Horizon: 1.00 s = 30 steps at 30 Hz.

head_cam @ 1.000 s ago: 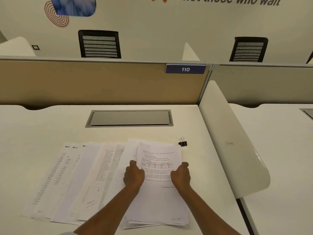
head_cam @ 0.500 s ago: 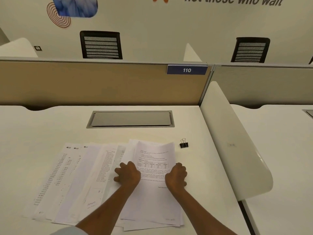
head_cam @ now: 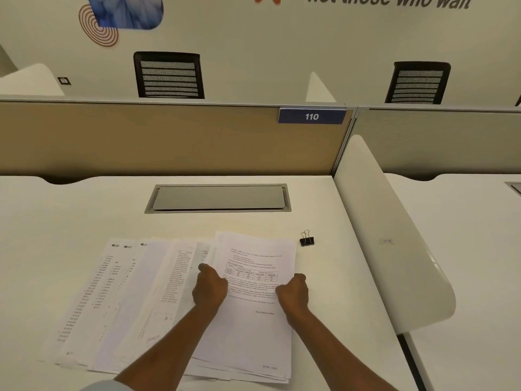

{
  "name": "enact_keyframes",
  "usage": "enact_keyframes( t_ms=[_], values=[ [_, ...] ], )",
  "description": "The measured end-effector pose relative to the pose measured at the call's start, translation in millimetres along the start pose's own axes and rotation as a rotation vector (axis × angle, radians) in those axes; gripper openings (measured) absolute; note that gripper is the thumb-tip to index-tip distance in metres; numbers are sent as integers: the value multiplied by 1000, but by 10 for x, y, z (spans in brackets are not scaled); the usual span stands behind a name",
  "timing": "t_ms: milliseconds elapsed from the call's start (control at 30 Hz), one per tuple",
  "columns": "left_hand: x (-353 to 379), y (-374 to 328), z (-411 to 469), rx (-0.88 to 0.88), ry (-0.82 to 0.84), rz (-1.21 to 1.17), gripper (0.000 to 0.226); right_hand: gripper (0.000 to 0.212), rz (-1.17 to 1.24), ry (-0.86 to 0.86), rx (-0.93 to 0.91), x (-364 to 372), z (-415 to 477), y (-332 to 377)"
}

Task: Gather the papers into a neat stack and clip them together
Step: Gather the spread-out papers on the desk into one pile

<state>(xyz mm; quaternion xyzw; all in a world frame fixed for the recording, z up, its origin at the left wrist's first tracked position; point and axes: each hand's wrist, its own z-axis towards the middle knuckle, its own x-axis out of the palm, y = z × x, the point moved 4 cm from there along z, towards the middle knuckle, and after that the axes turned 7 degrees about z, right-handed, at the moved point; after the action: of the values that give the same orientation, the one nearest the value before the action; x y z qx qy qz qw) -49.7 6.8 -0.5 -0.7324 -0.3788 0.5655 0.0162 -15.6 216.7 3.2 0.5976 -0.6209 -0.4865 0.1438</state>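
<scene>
My two hands frame a partly gathered stack (head_cam: 253,334) of printed papers lying on the white surface (head_cam: 70,210), near me and right of centre. My left hand (head_cam: 210,287) curls around the stack's left edge, and my right hand (head_cam: 293,292) curls around its right edge. Both have bent fingers closed on the paper, though I cannot tell how many sheets each has caught. More loose sheets (head_cam: 112,300) fan out to the left, overlapping one another and partly tucked beneath the stack. A small black binder clip (head_cam: 306,239) stands on the surface just beyond the stack's far right corner, not touching it.

I see several risks. The stack's near edges lie staggered, so clipping now would fasten the pages crooked. Lifting or sliding the stack could drag the fanned sheets underneath it and scatter or crease them. Squeezing inward from both sides could buckle the top page. A careless sweep to the right could knock the clip away.
</scene>
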Motion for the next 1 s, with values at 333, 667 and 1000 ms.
enact_keyframes(
  t_ms=[333,667,1000],
  values=[
    [51,50,60,-11,179,-310,32,11,-10,52,-18,74,3,-34],
    [-57,20,17,4,17,308,34,18,-197,22,-36,237,-51,82],
    [-172,104,159,13,49,270,39,32,103,90,-4,362,-50,80]
  ],
)
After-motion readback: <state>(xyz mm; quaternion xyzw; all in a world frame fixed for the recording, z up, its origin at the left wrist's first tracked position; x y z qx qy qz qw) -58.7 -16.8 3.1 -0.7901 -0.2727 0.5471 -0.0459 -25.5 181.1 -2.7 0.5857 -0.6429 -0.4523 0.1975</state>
